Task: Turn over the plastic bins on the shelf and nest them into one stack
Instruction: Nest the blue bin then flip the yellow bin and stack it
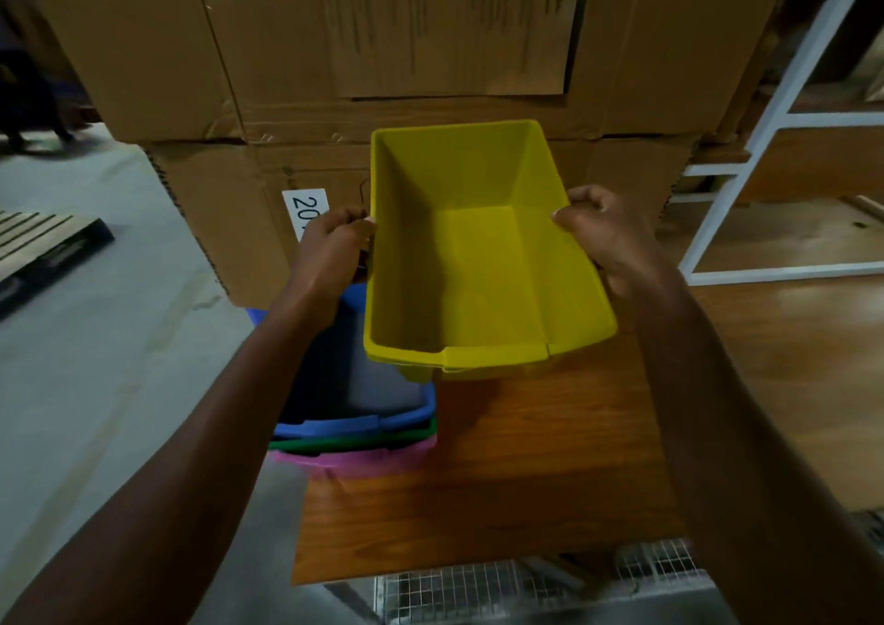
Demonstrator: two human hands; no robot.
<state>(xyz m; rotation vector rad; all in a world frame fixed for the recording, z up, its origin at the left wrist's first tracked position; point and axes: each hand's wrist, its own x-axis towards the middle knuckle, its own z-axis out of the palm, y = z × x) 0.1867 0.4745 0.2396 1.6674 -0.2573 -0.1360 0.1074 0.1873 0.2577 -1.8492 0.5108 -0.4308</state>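
Note:
A yellow plastic bin (478, 270) hangs in the air with its opening facing up toward me. My left hand (330, 256) grips its left rim and my right hand (607, 232) grips its right rim, thumbs hooked over the edge. Below and to the left stands a nested stack on the wooden shelf (526, 471): a blue bin (363, 423) on top, a green bin (354, 443) under it and a pink bin (363, 462) at the bottom. The yellow bin overlaps the stack's right side from above, and my left forearm hides part of the stack.
Large cardboard boxes (382, 50) are piled right behind the shelf. A white metal frame rack (789, 98) with wooden boards stands at the right. A wire mesh panel (526, 586) lies below the shelf's front edge. Grey floor and a pallet (43, 242) lie to the left.

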